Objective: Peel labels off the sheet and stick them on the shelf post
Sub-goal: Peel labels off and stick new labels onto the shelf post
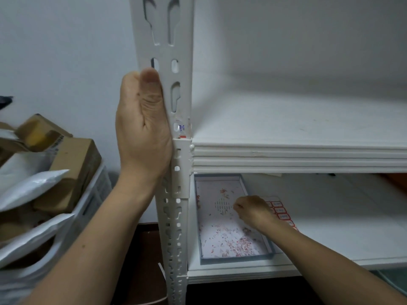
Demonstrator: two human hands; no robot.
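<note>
Two hands: left hand (143,119) grips the shelf post (174,150); right hand (253,211) pinches at the label sheet (280,213).
Labels: thin, light, sticky; lift by a corner.

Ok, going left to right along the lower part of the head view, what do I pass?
Cardboard boxes → left hand against the shelf post → shallow tray of paper scraps → right hand → label sheet.
</note>
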